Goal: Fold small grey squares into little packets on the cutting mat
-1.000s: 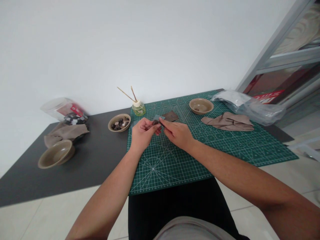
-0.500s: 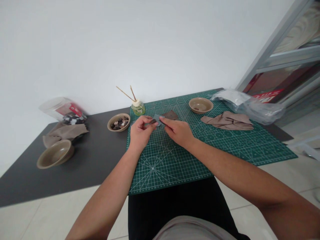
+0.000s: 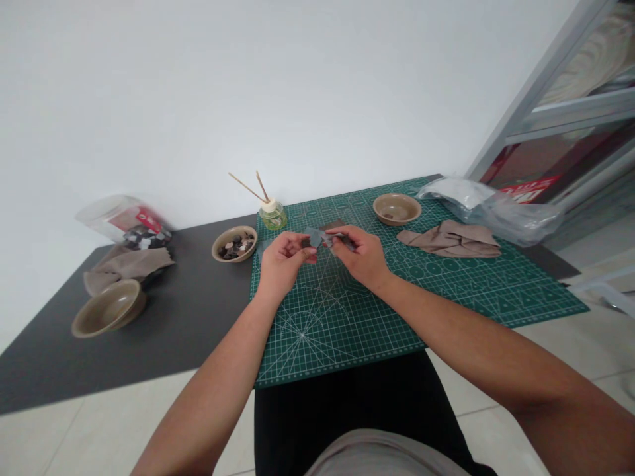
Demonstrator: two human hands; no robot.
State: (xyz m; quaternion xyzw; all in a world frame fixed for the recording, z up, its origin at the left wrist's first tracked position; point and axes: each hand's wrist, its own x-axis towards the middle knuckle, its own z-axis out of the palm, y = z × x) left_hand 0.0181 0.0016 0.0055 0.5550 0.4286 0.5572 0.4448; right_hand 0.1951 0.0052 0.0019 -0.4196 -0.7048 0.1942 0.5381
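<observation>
A small dark piece point(image 3: 306, 243) sits pinched in the left hand point(image 3: 283, 262), over the mat point(image 3: 327, 324); just beside it, at 3 o'clock, the right hand point(image 3: 363, 258) grips a grey scrap point(image 3: 348, 242). From the hands, a filled bowl point(image 3: 234, 258) stands at 9 o'clock on the worktop point(image 3: 198, 317), a cloth point(image 3: 454, 239) at 3.

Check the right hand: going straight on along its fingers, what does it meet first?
Probably the blue-grey piece just ahead of the right hand, with the left hand beyond. Depth is unclear; it might pass above that piece.
</observation>
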